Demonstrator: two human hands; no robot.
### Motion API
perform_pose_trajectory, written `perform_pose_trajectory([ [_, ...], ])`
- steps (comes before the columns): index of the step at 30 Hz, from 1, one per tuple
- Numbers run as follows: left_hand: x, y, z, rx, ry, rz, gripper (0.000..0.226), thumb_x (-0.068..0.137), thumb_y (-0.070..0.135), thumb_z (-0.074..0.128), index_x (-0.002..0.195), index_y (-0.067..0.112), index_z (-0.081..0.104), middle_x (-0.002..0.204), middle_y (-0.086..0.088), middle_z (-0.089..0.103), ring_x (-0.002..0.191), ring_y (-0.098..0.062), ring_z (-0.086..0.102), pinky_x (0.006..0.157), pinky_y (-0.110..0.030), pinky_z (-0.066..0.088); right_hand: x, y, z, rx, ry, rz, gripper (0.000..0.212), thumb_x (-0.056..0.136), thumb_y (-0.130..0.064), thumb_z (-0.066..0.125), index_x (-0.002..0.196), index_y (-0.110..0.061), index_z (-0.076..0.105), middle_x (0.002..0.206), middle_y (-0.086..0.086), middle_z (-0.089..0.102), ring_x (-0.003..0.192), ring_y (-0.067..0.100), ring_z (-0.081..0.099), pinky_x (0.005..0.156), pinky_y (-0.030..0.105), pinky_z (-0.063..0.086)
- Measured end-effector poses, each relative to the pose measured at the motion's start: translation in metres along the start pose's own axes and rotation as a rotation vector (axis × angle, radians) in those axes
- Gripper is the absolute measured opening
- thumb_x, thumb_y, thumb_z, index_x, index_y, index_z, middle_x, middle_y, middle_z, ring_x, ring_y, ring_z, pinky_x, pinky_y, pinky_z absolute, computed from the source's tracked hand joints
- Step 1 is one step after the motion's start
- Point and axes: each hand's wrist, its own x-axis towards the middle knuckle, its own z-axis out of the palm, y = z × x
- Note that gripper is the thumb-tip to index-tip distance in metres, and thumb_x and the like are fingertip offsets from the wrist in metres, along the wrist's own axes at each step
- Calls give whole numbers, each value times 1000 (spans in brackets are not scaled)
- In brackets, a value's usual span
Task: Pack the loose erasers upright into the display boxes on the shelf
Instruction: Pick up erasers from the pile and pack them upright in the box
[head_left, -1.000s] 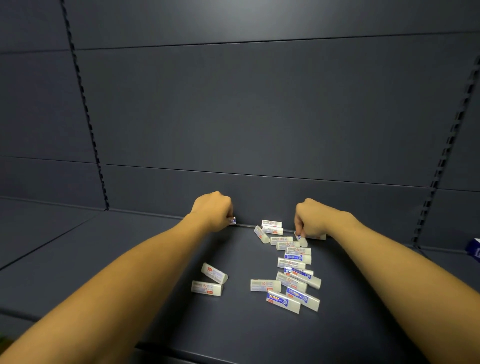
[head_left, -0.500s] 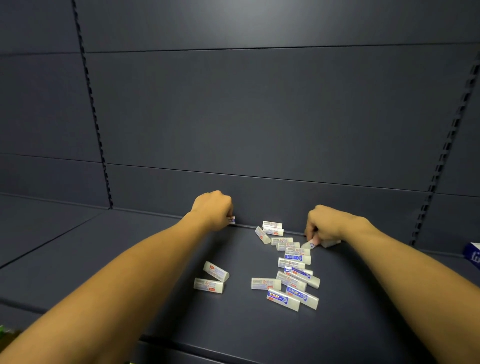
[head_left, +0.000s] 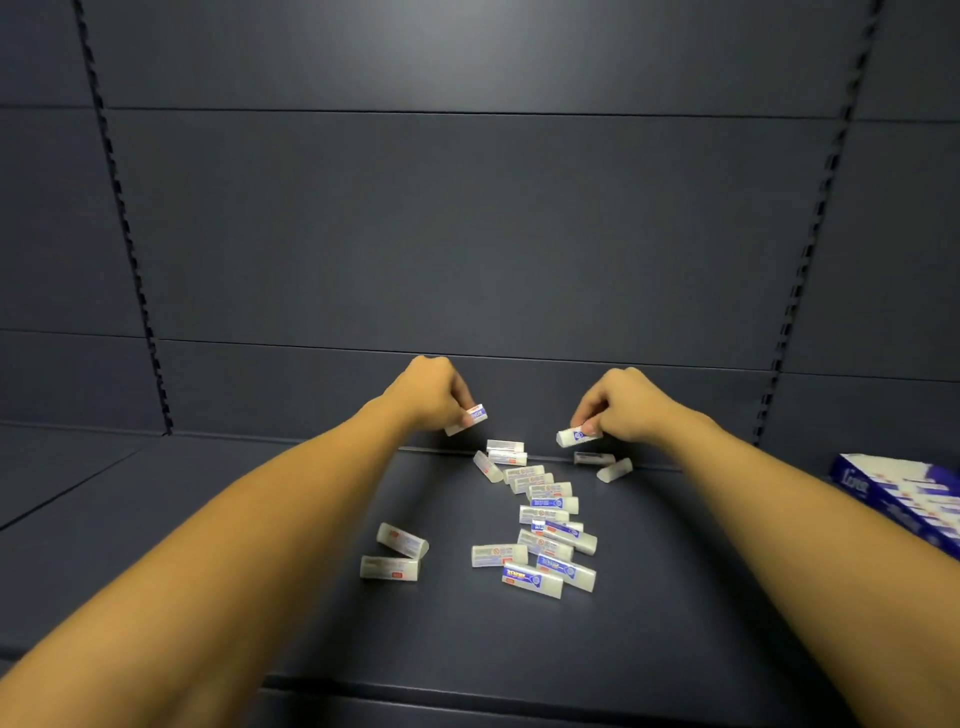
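Fingers of the left hand (head_left: 434, 397) pinch 1 eraser (head_left: 467, 419); the right hand (head_left: 621, 410) pinches another (head_left: 576, 436), both above the loose pile (head_left: 545, 514) on the shelf (head_left: 260, 519). Such shallow pinches risk a drop before reaching the display box (head_left: 904, 493).

One camera only, worn on the person's head, looks forward and down along both forearms onto the dark shelf (head_left: 649, 597), close in, the back wall (head_left: 467, 234) filling the upper half.
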Motion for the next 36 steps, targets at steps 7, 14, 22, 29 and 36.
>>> perform_pose_trajectory([
  [7, 2, 39, 21, -42, -69, 127, 12, 79, 24, 84, 91, 25, 82, 88, 7, 75, 87, -10, 66, 80, -27, 52, -52, 11, 1, -82, -20, 138, 22, 75, 2, 70, 68, -18, 77, 70, -7, 73, 73, 5, 67, 73, 23, 53],
  [14, -11, 62, 55, -11, -140, 246, 10, 80, 22, 83, 90, 23, 81, 91, 6, 76, 87, -12, 68, 86, -37, 58, -116, 47, 16, -77, -46, 349, 31, 75, 5, 64, 65, -21, 77, 68, -11, 74, 74, 4, 70, 81, 27, 59],
  [22, -21, 80, 64, 58, -144, 254, 7, 84, 22, 80, 91, 22, 78, 91, 4, 72, 85, -16, 67, 83, -41, 60, -132, 43, 31, 54, 2, 402, 29, 85, -46, 76, 79, -18, 79, 83, 1, 73, 80, 14, 66, 76, 33, 56],
  [29, -26, 84, 59, 92, -119, 235, 8, 85, 23, 79, 92, 22, 77, 95, 2, 73, 84, -16, 67, 81, -39, 61, -123, 22, 29, -101, -79, 386, 18, 74, -31, 86, 77, -16, 75, 81, 2, 68, 80, 22, 68, 79, 39, 60],
  [36, -28, 117, 57, 105, -107, 245, 10, 85, 20, 77, 95, 19, 78, 94, 3, 73, 83, -16, 67, 78, -35, 60, -134, 36, -6, -32, 76, 388, 18, 76, -34, 85, 88, -22, 79, 95, 3, 71, 87, 20, 67, 84, 43, 58],
])
